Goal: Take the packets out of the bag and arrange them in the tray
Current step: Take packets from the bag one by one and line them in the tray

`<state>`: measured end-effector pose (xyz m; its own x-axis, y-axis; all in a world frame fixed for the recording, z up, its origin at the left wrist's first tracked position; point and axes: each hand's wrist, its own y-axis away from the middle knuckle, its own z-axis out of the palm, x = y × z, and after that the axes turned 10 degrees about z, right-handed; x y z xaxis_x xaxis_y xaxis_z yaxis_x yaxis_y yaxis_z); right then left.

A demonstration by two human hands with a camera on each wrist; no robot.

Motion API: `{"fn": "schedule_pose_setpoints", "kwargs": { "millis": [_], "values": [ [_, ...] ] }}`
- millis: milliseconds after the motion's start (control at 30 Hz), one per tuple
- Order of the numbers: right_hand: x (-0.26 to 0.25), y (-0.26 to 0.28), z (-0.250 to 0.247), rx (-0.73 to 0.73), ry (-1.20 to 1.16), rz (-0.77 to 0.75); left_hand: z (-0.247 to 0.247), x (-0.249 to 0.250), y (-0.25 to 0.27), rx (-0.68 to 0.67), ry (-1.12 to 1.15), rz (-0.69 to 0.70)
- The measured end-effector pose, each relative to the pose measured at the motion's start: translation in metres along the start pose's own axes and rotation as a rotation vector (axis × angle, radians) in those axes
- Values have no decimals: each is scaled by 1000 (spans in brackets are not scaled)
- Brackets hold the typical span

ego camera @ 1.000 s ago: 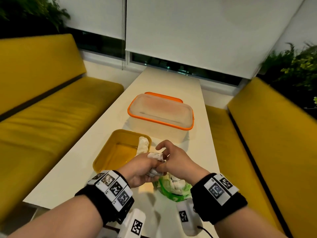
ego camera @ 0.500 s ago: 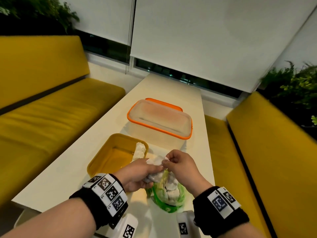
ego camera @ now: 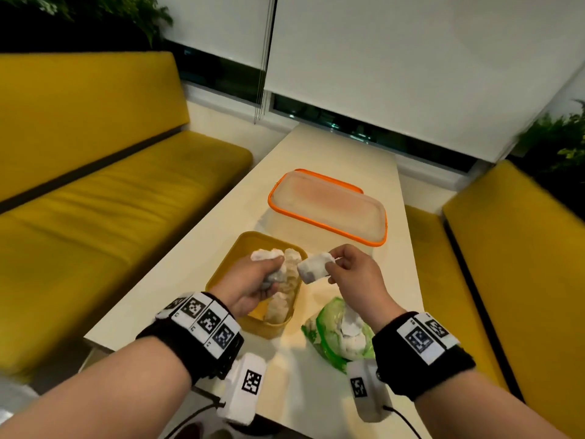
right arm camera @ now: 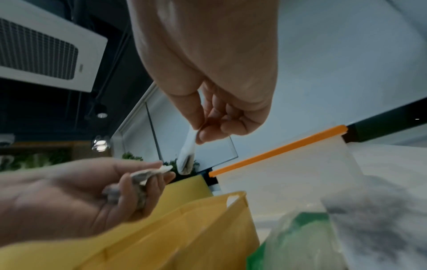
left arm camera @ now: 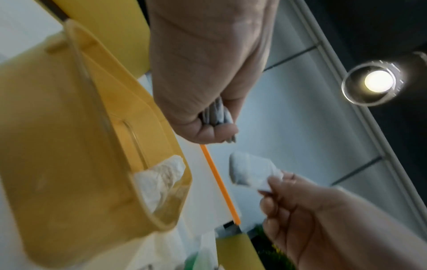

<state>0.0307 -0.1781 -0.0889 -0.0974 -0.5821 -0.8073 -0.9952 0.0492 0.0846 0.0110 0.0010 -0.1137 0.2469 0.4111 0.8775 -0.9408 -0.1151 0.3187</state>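
A yellow tray (ego camera: 228,267) sits on the white table (ego camera: 332,160) with white packets (ego camera: 281,299) lying along its right side. To its right lies a green-and-clear bag (ego camera: 335,337) with more white packets inside. My left hand (ego camera: 253,283) hovers over the tray and grips a few packets (ego camera: 266,256) in its curled fingers, also seen in the left wrist view (left arm camera: 217,113). My right hand (ego camera: 351,269) is raised above the tray's right rim and pinches one white packet (ego camera: 313,269) by its edge, seen dangling in the right wrist view (right arm camera: 187,157).
A clear box with an orange-rimmed lid (ego camera: 329,207) stands just behind the tray. Yellow benches (ego camera: 110,210) run along both long sides of the table. The near table edge (ego camera: 177,372) lies under my wrists.
My hands have moved apart and away from the bag. The left now holds its packets over the tray, and the right has pulled one packet free and lifted it.
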Motion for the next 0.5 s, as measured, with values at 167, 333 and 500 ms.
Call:
{"fn": "schedule_pose_setpoints", "kwargs": {
  "millis": [167,333,500],
  "values": [
    [2,-2,36,-105,268,-53,-25,11,-9,101,97,7],
    [4,1,61,-227,513,-45,-42,1,-15,80,-9,-17],
    [7,5,74,-183,865,-60,-46,-5,-21,49,-96,5]
  ]
}}
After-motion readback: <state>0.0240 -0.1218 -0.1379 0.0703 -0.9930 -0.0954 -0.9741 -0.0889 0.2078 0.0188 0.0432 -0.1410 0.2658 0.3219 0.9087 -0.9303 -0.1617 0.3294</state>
